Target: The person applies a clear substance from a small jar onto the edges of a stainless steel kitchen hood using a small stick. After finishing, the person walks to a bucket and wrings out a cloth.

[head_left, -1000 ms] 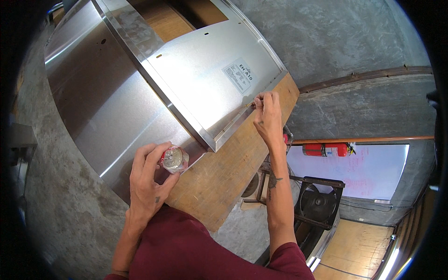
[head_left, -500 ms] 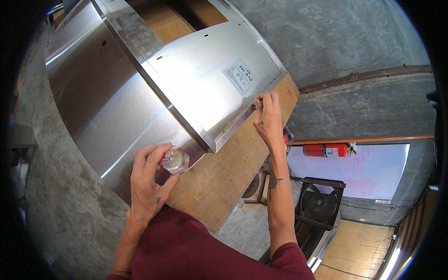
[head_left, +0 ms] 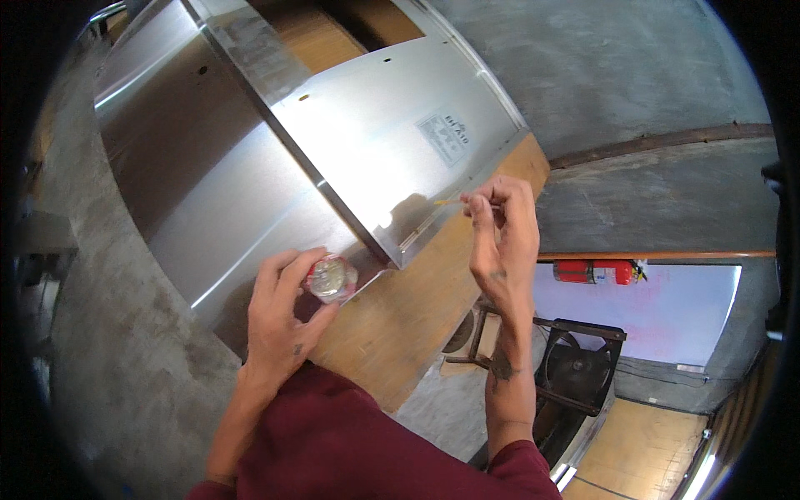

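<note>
Holding small round container [head_left: 331,279] in left hand [head_left: 282,321], between thumb and fingers. Pinching thin yellow stick [head_left: 446,202] in right hand [head_left: 510,237], jutting left past fingertips, near metal panel [head_left: 367,142].

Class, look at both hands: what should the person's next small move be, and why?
Probably to bring the thin yellow stick across to the small round container, perhaps for a dip: the right hand pinches the stick near the edge of the metal panel, while the left hand holds the container nearby. What the container holds is hard to tell.
</note>
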`<state>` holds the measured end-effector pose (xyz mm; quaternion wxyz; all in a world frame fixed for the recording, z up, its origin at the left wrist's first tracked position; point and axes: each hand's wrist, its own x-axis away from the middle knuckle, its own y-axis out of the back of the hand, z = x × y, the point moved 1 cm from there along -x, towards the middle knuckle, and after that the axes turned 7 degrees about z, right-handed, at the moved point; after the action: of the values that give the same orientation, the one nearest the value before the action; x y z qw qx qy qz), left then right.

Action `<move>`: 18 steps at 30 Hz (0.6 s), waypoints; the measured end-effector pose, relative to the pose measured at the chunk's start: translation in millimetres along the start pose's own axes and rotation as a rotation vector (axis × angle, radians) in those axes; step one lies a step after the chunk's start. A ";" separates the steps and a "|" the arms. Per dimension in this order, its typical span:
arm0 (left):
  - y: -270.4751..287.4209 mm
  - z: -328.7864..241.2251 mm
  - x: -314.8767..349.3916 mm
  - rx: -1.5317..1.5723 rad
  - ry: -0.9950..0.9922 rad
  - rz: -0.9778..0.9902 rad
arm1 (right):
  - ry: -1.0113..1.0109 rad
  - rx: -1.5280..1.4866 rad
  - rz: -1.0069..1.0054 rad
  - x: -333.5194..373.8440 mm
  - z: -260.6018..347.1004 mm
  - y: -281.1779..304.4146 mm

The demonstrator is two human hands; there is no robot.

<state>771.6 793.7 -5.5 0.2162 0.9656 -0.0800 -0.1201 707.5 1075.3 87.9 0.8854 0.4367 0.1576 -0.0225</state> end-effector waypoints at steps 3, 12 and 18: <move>-2.1 1.6 0.9 -0.022 -0.014 0.006 | 0.109 -0.105 0.097 20.1 45.2 -9.7; 0.7 -4.6 1.9 0.000 -0.032 0.034 | 0.229 -0.061 0.259 42.7 72.0 -45.9; 2.5 -8.9 2.8 0.034 -0.048 0.017 | 0.228 -0.046 0.279 44.5 69.9 -55.5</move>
<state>776.5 794.4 2.9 0.1989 0.9653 -0.0953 -0.1401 758.0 990.8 71.8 0.8662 0.4337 0.1951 0.1537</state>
